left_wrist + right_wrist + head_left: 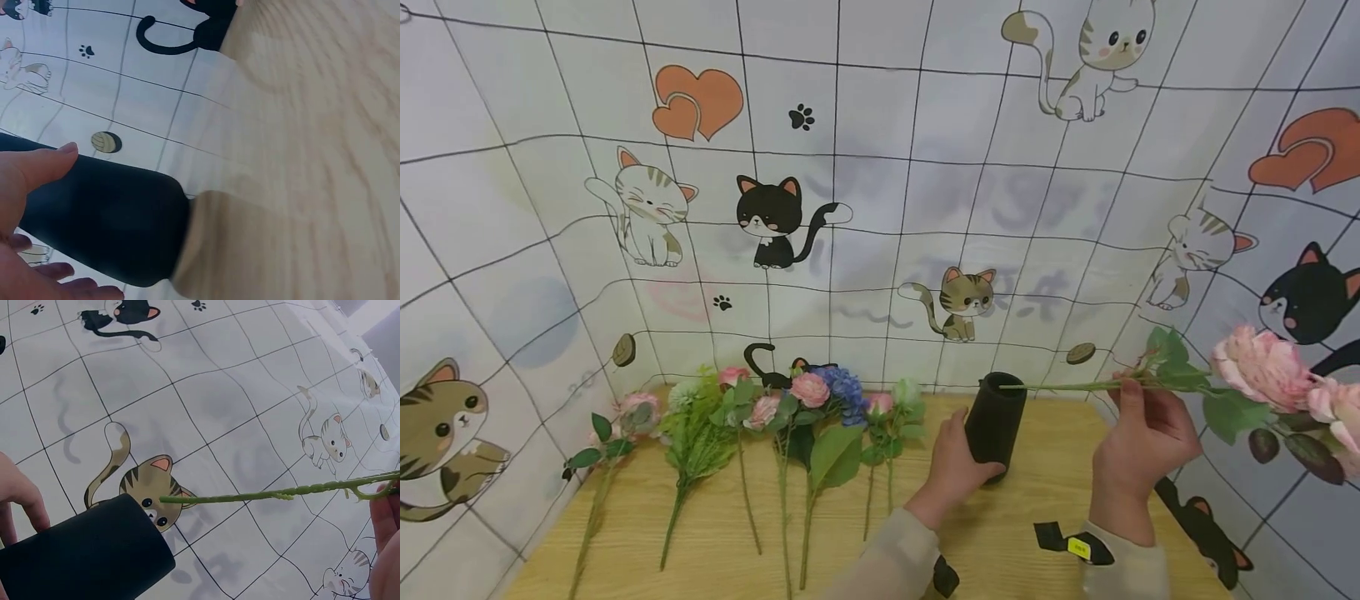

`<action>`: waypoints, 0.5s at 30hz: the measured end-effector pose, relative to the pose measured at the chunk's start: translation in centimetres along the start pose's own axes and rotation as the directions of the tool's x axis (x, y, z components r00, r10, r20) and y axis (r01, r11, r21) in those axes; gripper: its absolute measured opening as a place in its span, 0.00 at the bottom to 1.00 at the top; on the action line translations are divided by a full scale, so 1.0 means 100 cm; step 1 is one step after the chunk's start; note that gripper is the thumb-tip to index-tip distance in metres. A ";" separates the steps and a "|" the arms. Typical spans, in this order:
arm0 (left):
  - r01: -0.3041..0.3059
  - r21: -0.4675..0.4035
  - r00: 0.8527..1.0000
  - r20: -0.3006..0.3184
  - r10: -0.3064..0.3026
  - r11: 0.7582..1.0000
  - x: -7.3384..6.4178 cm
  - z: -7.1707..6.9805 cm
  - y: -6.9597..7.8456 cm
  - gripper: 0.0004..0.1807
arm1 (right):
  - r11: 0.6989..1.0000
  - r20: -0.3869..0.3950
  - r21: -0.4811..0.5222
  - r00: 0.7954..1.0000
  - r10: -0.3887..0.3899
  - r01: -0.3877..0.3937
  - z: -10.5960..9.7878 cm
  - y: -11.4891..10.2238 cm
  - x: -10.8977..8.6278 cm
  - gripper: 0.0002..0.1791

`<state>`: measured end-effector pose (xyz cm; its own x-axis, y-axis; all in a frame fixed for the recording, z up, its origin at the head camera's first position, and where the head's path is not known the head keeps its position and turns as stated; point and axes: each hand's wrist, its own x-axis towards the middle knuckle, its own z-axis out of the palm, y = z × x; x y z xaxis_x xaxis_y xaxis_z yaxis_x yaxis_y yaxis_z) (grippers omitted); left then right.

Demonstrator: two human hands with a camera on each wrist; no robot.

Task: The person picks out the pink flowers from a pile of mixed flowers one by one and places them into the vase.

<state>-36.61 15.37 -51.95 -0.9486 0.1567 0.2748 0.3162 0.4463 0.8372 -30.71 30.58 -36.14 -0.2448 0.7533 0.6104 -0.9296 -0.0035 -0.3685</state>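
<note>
My left hand (951, 471) grips a black vase (996, 429) around its side, with the thumb on one side and fingers on the other. The vase tilts slightly over the table; its open mouth faces up. To the right, my right hand (1142, 442) pinches the green stem (250, 495) of an artificial pink flower (1258, 367). That stem lies nearly level, leaves and blooms out to the right. Its cut tip overlaps the vase mouth in the head view, while the right wrist view puts it just above the rim, outside the vase.
Several artificial flowers lie in a row on the wooden table (1000, 558): a pale pink rose (640, 412), a green leafy spray (696, 450), a pink rose (810, 389) and a blue hydrangea (844, 392) among them. A cat-print cloth (872, 200) stands behind and at both sides.
</note>
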 end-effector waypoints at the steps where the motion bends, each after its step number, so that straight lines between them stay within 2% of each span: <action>1: -0.009 0.001 1.000 -0.005 0.009 1.000 0.001 0.001 -0.001 0.58 | 1.000 0.001 -0.003 1.000 -0.014 0.014 0.001 0.000 0.000 0.15; 6: -0.035 0.002 0.999 -0.021 0.035 0.999 0.006 0.006 -0.009 0.58 | 0.998 0.034 -0.042 0.999 -0.040 0.042 0.000 0.008 -0.001 0.13; 10: -0.042 -0.025 0.999 -0.008 0.042 0.999 0.005 0.012 -0.016 0.57 | 0.993 0.059 -0.119 0.998 -0.001 0.008 -0.006 0.019 -0.004 0.10; 15: -0.046 -0.065 0.999 -0.029 0.044 0.997 0.002 0.018 -0.022 0.51 | 0.977 0.092 -0.206 0.993 0.073 -0.053 -0.016 0.033 -0.011 0.09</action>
<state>-37.46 15.96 -54.60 -0.9338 0.1504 0.3248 0.3579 0.3804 0.8528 -33.06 30.80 -39.21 -0.3364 0.6872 0.6439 -0.8388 0.0923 -0.5366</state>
